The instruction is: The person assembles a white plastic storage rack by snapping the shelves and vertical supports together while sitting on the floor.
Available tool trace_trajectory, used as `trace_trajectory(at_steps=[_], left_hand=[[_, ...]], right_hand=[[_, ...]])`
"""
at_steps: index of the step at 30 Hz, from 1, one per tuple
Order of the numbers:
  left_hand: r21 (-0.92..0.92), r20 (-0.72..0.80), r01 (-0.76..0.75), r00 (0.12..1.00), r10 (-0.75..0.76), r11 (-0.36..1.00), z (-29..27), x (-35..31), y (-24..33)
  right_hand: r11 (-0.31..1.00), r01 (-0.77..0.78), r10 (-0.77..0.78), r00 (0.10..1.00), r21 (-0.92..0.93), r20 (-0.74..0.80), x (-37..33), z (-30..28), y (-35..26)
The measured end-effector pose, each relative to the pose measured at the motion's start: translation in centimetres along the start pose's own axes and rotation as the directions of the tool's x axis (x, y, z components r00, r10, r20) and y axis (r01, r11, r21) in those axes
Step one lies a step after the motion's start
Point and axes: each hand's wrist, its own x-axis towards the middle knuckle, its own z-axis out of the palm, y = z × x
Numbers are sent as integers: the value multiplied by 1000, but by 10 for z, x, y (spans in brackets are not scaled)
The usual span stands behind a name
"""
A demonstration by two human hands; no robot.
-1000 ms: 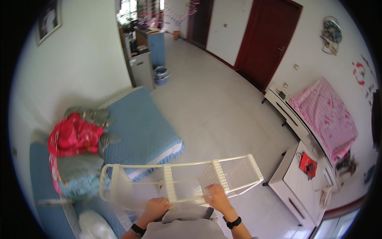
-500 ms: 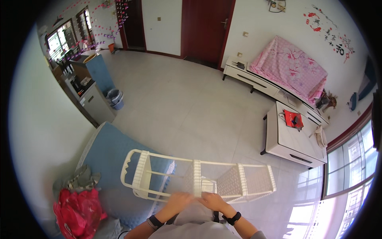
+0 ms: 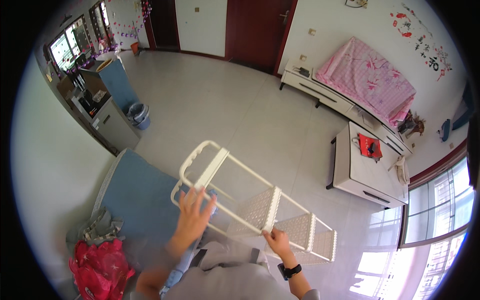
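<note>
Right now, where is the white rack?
In the head view, the white rack slants across the lower middle, gripped by the right hand, roughly between the blue cover on the left and the low white table on the right.

1. Rack (image 3: 271, 209) before the person, between the bed (image 3: 137, 185) at left and the counter (image 3: 372, 177) at right.
2. Clothes (image 3: 102, 267) at the bed's near end.
3. Bag (image 3: 368, 144) on the counter.
4. Low cabinet (image 3: 320, 94) behind the counter, draped cloth (image 3: 370, 75) on it.
5. Bin (image 3: 142, 120) beyond the bed, beside the side cabinet (image 3: 115, 127).
</note>
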Motion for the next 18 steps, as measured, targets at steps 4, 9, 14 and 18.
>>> trace_trajectory(at_steps=[4,9,14,18], left_hand=[[-33,-94,100,990,-103,994,-8,8,-57],[-259,-77,111,988,-135,960,-4,-14,-106],[-440,110,217,976,-187,871,1,-48,-148],[-679,149,230,973,-175,698,3,-65,-174]], right_hand=[[998,-37,40,998,48,-51,3,-1,-21],[997,-40,45,996,63,-74,-3,26,-49],[991,-93,106,986,95,-132,-26,70,-84],[996,-75,84,965,48,-250,-37,100,-95]])
